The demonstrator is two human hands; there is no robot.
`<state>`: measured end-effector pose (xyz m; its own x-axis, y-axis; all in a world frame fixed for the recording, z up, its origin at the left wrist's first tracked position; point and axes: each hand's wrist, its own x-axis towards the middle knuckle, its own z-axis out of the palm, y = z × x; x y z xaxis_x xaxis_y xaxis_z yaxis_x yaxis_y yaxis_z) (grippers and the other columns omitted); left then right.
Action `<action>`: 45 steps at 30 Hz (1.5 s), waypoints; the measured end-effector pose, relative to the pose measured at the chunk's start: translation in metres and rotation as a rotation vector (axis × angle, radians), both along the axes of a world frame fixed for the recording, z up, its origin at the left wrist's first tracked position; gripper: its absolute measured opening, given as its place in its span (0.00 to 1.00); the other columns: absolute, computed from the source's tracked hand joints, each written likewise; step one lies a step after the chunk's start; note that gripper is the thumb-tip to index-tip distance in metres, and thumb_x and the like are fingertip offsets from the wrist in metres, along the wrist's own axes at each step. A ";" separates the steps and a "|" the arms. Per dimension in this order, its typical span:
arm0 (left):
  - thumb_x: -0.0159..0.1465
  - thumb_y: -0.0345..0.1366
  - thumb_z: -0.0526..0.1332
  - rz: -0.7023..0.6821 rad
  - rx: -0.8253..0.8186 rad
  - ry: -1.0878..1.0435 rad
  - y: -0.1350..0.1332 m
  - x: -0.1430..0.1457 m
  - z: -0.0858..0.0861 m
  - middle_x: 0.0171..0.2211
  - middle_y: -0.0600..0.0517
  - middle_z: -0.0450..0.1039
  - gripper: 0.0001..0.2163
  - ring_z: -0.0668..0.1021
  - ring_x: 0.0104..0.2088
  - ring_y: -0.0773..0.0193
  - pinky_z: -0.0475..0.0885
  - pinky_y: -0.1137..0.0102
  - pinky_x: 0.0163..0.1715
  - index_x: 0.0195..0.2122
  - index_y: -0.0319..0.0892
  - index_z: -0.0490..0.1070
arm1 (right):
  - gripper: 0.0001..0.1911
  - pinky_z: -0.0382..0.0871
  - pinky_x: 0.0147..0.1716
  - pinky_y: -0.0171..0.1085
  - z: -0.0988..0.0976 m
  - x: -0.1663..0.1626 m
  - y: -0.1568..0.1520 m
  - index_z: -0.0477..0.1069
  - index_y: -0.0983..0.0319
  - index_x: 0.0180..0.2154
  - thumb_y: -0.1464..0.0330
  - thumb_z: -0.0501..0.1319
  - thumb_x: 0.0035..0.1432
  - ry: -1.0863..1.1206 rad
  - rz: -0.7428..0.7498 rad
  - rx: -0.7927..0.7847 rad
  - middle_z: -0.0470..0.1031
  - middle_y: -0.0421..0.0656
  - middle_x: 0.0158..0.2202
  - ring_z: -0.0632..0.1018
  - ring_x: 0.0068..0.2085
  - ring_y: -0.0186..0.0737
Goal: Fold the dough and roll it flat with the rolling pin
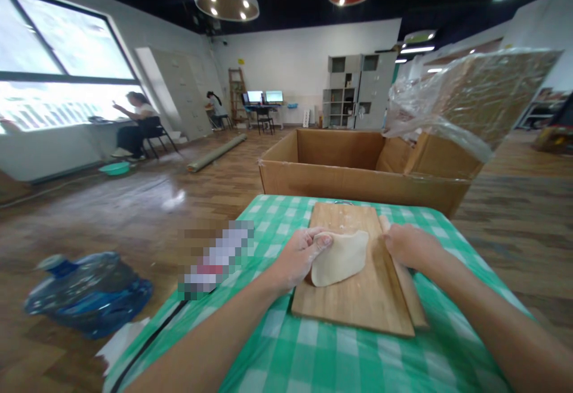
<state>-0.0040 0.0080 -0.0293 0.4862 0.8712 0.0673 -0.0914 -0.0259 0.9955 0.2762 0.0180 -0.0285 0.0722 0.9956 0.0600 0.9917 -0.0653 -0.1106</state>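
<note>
A flat piece of pale dough (341, 257) lies on a wooden cutting board (358, 297) set on a table with a green and white checked cloth (313, 351). My left hand (299, 255), dusted with flour, pinches the dough's upper left edge and lifts it a little. My right hand (409, 245) is closed over a wooden rolling pin (409, 288) that lies along the board's right edge, just right of the dough.
An open cardboard box (358, 172) with a plastic-wrapped flap stands behind the table. A blue water jug (89, 294) lies on the wooden floor at left. A pixelated object (217, 258) sits at the table's left. People sit at desks by the window (134, 124).
</note>
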 end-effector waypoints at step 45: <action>0.66 0.34 0.62 0.192 0.454 0.208 -0.003 -0.003 -0.001 0.44 0.49 0.83 0.10 0.81 0.45 0.52 0.72 0.64 0.48 0.44 0.45 0.83 | 0.30 0.54 0.21 0.35 0.039 -0.048 -0.018 0.82 0.62 0.35 0.45 0.55 0.66 1.085 0.399 0.104 0.74 0.42 0.23 0.67 0.22 0.35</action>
